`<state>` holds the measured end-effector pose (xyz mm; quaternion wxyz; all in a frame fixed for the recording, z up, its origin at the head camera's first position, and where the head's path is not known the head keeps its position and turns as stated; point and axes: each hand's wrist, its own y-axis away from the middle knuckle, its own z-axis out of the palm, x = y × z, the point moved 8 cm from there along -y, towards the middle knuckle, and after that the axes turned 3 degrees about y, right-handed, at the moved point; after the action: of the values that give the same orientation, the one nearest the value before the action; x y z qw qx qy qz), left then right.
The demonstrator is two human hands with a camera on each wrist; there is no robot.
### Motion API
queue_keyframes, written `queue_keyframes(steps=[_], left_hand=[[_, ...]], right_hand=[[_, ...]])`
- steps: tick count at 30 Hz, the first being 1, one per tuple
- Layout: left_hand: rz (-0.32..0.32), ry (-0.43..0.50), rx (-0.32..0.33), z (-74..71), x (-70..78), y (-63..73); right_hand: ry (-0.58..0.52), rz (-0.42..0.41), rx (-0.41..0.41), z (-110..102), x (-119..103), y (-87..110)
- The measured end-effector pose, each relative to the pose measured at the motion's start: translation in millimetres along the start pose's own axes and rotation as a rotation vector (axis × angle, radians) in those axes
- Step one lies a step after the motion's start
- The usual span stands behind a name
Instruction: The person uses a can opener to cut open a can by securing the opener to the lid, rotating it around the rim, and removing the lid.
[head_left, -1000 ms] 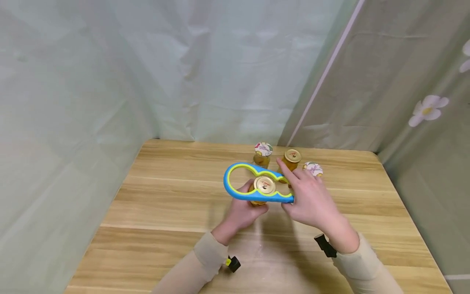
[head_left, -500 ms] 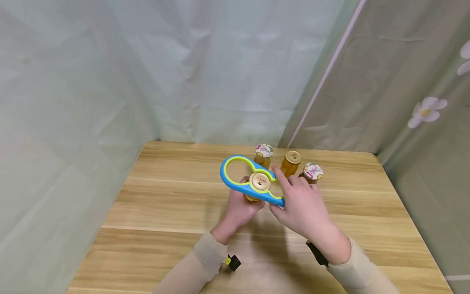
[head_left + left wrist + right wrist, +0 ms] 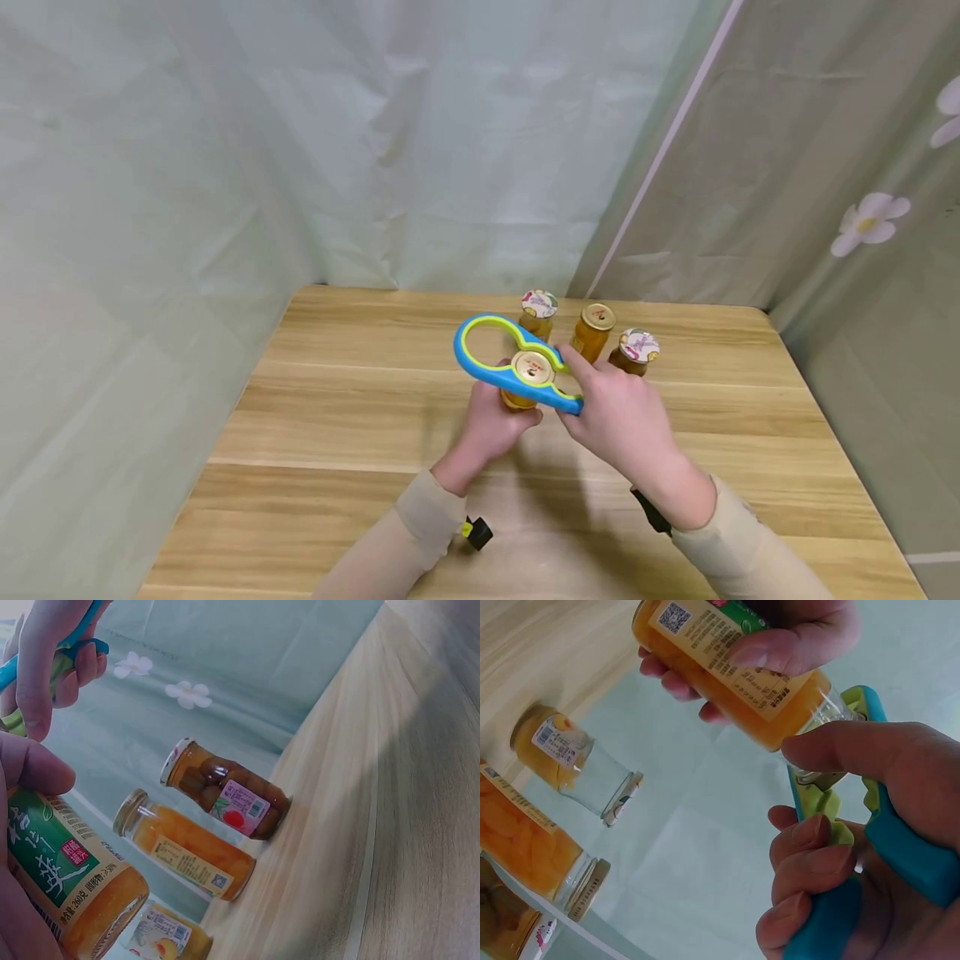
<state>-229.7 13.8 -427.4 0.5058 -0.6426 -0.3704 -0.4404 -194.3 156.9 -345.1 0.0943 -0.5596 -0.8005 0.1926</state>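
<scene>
My left hand point(image 3: 491, 423) grips a glass jar of orange fruit point(image 3: 97, 900) around its body, held above the table. The jar's green and cream label shows in the left wrist view. Around its gold lid point(image 3: 533, 367) sits a blue and lime-green jar opener point(image 3: 489, 377), the lid lying in the middle notch between the two arms. My right hand point(image 3: 628, 417) holds the opener's handle ends, fingers curled on one arm. The right thumb lies close by the jar's neck in the right wrist view. The opener's handle ends are partly hidden by the right hand.
Three more jars stand upright behind the hands: one with a patterned lid point(image 3: 538, 305), a gold-lidded one of orange fruit point(image 3: 591, 340), and one of dark fruit point(image 3: 229, 787). The wooden table point(image 3: 337, 417) meets hanging curtains point(image 3: 465, 167) at its back and sides.
My right hand has moved left, and the opener is tilted more, its loop end raised. The held jar has shifted slightly left and away. Over the last half second little has moved.
</scene>
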Motion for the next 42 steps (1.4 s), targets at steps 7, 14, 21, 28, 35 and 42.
queue_keyframes(steps=[7, 14, 21, 28, 35, 42], left_hand=[[-0.010, 0.019, -0.029, 3.5, -21.4, -2.4], [-0.016, 0.058, -0.107, 5.0, -30.8, -4.1], [0.047, 0.130, -0.294, 10.6, -24.2, -2.9], [0.103, 0.176, -0.463, 18.0, -20.5, -1.2], [0.068, 0.195, -0.520, 19.1, -26.1, 2.6], [0.032, 0.178, -0.539, 19.7, -26.1, 2.4]], right_hand=[[0.001, -0.020, 0.011, -3.8, 0.9, -1.9], [-0.006, -0.053, -0.015, -8.6, 1.6, -3.8], [-0.025, -0.116, -0.045, -15.0, 6.8, -3.7], [-0.054, -0.138, -0.062, -17.8, 11.7, -0.9], [-0.058, -0.178, -0.050, -18.5, 13.0, -1.3], [-0.106, -0.160, -0.064, -19.6, 17.5, -2.2]])
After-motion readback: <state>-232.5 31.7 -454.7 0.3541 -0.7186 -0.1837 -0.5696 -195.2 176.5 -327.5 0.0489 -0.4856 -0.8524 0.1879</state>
